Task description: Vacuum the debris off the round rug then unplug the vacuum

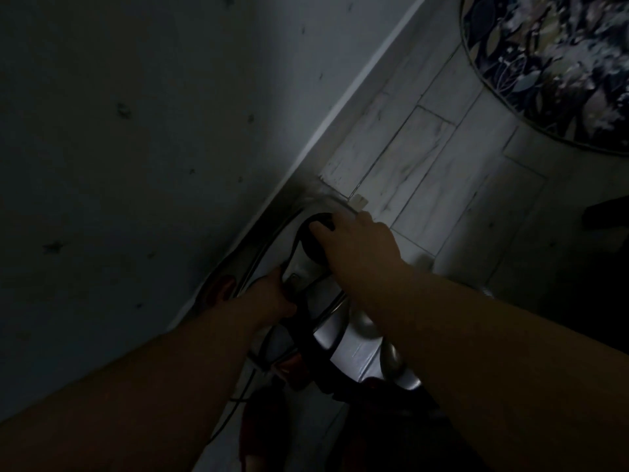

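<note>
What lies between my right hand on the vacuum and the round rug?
Only bare pale plank floor separates the right hand from the round rug in the head view.

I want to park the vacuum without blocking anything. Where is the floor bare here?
Bare floorboards run between the wall's skirting and the round rug, ahead of the right hand. It is crowded by the wall, where both the right hand and left hand grip the vacuum and its cord trails.

Both hands on vacuum (326,321) by wall (136,131); round rug (561,63) well apart
</note>
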Demonstrator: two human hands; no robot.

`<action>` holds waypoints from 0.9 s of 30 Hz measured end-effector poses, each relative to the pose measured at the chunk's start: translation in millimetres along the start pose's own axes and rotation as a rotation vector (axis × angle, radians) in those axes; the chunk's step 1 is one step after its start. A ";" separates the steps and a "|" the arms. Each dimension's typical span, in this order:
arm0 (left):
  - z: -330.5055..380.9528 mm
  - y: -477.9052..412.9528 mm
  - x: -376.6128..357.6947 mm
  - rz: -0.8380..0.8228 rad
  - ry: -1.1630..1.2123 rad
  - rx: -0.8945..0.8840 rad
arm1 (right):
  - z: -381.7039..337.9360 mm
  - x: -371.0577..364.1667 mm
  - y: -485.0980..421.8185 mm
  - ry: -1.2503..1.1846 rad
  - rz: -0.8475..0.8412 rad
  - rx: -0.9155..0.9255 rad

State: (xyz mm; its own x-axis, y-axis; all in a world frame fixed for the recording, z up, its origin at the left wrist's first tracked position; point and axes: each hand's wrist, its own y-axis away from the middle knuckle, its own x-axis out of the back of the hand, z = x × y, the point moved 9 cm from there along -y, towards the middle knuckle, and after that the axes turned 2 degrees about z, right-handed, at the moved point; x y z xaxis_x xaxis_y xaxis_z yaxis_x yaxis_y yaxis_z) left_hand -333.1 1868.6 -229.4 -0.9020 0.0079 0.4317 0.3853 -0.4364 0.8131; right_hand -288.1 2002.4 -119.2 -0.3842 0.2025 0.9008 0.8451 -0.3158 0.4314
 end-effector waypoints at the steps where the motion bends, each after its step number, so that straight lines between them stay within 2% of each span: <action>1: 11.6 4.3 4.1 0.000 -0.016 0.002 | 8.1 9.1 2.3 0.003 0.007 -0.001; 9: 159.5 48.4 41.6 0.039 -0.155 -0.085 | 113.6 110.8 40.1 -0.026 0.079 -0.080; 15: 288.7 52.7 65.3 0.070 -0.207 -0.192 | 209.5 183.1 38.1 0.022 0.005 -0.159; 23: 432.4 -6.0 80.1 0.055 -0.215 -0.251 | 344.4 240.8 -0.4 0.076 0.037 -0.228; 27: 487.1 -45.8 79.3 0.049 -0.207 -0.253 | 405.1 242.2 -31.1 0.060 0.041 -0.255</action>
State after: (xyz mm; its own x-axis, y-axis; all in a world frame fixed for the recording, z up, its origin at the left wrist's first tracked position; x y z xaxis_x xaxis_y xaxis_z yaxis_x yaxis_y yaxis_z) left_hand -327.4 2327.4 -42.2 -0.8145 0.1528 0.5596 0.3435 -0.6504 0.6775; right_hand -256.9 2436.8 65.4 -0.3798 0.1317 0.9156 0.7419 -0.5478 0.3866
